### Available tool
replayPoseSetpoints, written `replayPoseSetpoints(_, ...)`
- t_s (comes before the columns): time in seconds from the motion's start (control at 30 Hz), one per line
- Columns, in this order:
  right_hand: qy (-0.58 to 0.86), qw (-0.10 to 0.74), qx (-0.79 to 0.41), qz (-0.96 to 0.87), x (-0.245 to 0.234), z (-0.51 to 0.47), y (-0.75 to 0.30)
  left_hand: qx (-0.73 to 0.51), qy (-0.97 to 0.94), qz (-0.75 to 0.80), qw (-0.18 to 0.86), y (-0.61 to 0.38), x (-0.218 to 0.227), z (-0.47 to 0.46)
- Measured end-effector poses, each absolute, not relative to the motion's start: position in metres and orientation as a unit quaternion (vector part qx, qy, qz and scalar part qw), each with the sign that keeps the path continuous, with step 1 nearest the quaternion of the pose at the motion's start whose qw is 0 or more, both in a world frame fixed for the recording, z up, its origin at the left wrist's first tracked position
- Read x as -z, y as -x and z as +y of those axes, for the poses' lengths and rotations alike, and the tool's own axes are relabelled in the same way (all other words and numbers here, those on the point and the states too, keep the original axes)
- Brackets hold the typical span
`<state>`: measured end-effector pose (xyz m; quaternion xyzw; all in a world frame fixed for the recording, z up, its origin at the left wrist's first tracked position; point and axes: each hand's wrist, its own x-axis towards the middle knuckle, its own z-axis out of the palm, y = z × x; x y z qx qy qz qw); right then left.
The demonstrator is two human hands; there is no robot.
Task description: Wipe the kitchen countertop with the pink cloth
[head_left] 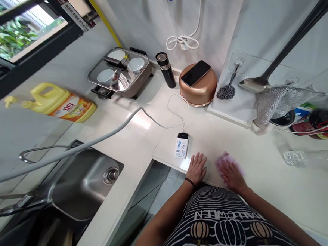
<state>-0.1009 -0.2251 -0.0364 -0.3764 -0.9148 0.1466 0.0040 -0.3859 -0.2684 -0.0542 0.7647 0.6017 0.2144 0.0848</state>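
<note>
My left hand (196, 168) lies flat at the counter's front edge, fingers stretched out, holding nothing. Just beyond its fingertips is a white power bank (182, 146) with a black display end and a white cable plugged in. My right hand (231, 175) grips a pink cloth (225, 158) against the countertop, its fingers spread over it. Part of the cloth is hidden under the palm, and its outline is slightly blurred.
A copper-coloured round pot (198, 90) bears a phone (196, 73), beside a black flask (167, 70). Left are an electric pan (132, 87) with bowls, yellow detergent bottle (67, 103), grey hose (107, 136) and sink (81, 184). A plastic bottle (313, 159) lies right.
</note>
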Motion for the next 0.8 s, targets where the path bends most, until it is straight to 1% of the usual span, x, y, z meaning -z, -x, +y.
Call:
replayPoseSetpoints(0.17,0.568,-0.01,-0.088,-0.818,0.042,-0.232,-0.012,-0.213,-0.763,0.602,0.098,0.385,0.05,-0.268)
replayPoseSetpoints(0.23,0.64,0.006,-0.063,-0.766,0.043,-0.231,-0.04,-0.209,-0.763,0.603,0.105,0.385,0.049,-0.267)
replayPoseSetpoints(0.33,0.714,0.034,-0.041,-0.698,0.045,-0.23,-0.056,-0.207,-0.763,0.603,0.112,0.385,0.048,-0.267)
replayPoseSetpoints(0.43,0.747,0.033,-0.046,-0.663,0.045,-0.228,-0.05,-0.217,-0.761,0.602,0.109,0.386,0.049,-0.267)
replayPoseSetpoints(0.6,0.756,0.051,-0.047,-0.652,0.044,-0.225,-0.039,-0.247,-0.757,0.598,0.094,0.385,0.053,-0.266)
replayPoseSetpoints(0.8,0.761,0.038,-0.058,-0.645,0.045,-0.224,-0.042,-0.248,-0.75,0.604,0.111,0.385,0.054,-0.267)
